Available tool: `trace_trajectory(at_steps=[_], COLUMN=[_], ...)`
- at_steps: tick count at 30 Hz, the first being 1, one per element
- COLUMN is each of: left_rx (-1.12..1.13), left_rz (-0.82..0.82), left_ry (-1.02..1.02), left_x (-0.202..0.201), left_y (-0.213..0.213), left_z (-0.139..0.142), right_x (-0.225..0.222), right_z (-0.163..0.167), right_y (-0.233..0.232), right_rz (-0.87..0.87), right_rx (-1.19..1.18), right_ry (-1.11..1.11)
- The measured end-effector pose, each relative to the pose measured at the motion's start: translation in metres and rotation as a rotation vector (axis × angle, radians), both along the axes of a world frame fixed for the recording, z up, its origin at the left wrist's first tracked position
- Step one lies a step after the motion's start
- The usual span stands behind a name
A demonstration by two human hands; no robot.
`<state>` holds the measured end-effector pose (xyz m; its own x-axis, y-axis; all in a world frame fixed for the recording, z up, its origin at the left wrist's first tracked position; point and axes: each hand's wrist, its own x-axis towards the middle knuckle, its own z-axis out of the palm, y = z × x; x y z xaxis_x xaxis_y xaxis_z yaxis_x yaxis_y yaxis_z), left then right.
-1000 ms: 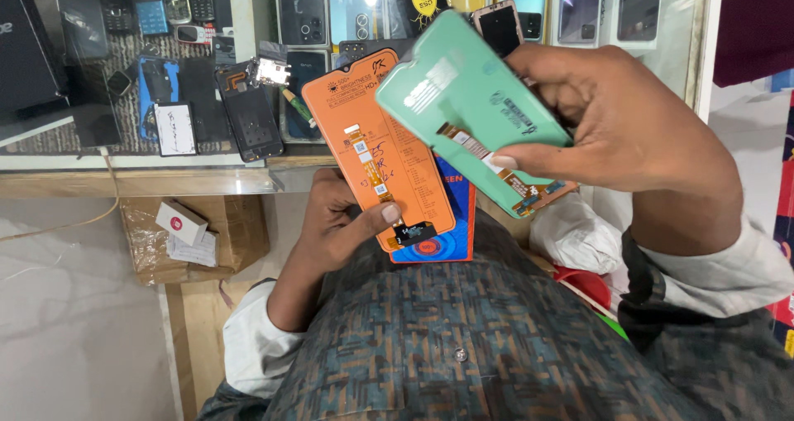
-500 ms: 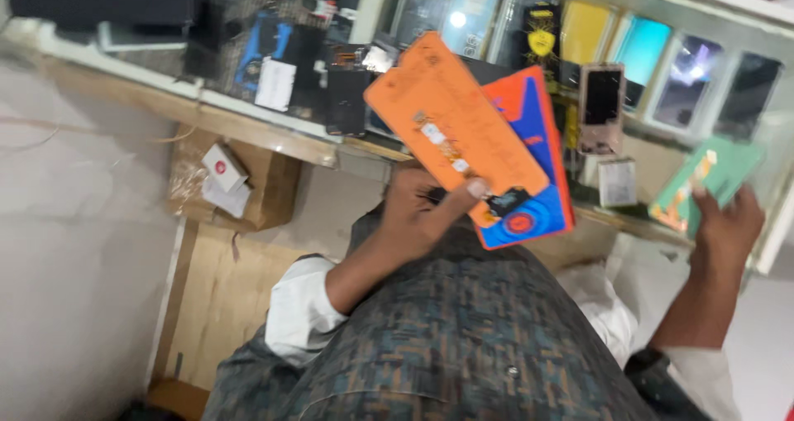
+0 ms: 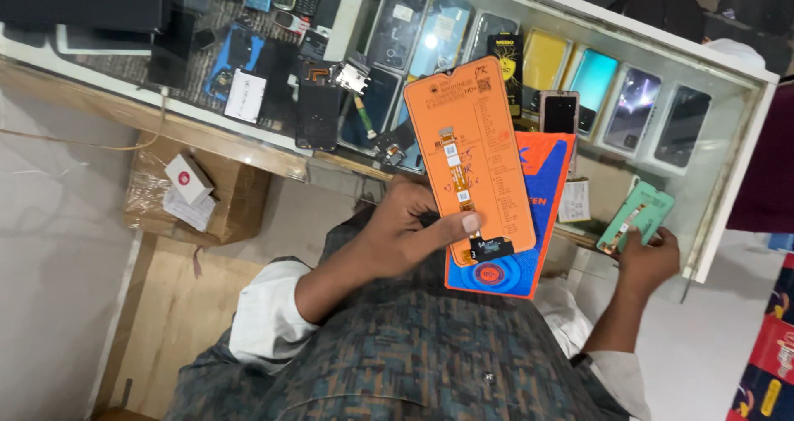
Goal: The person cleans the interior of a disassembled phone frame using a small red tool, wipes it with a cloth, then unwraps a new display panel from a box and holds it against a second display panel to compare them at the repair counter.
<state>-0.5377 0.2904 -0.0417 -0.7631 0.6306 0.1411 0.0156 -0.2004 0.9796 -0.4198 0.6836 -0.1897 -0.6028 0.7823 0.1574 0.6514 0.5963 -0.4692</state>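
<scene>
While we look down over a patterned lap, our left hand (image 3: 405,235) pinches one orange display panel (image 3: 470,156) and one orange-and-blue box (image 3: 521,222) together, thumb pressed on the panel's lower edge. Off to the side, our right hand (image 3: 649,260) grips one green phone frame (image 3: 635,216) at the surface (image 3: 273,152) edge. Beyond, a glass showcase (image 3: 728,140) holds seven phone screens in a row.

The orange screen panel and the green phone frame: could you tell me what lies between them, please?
In the head view, between the orange screen panel and the green phone frame lies the orange-and-blue box and a white card.
</scene>
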Motion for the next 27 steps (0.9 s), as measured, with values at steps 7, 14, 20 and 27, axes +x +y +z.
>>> trace_trajectory(at_steps=[7,14,20,27], left_rx=[0.009,0.035,0.004,-0.010], left_rz=[-0.003,-0.010,-0.006,-0.017], left_ry=[0.001,0.040,-0.017,0.029], left_x=[-0.001,-0.004,-0.003,-0.002], left_y=[0.004,0.004,0.005,0.007], left_z=[0.003,0.002,0.001,0.005], right_x=[0.000,-0.001,-0.013,0.019], right_z=[-0.019,-0.006,0.102,0.221], right_y=[0.002,0.010,-0.053,-0.122], right_rz=[0.000,0.161,0.447,1.544], right_rx=[0.007,0.359,-0.377,-0.522], right_ry=[0.038,0.036,0.570,0.427])
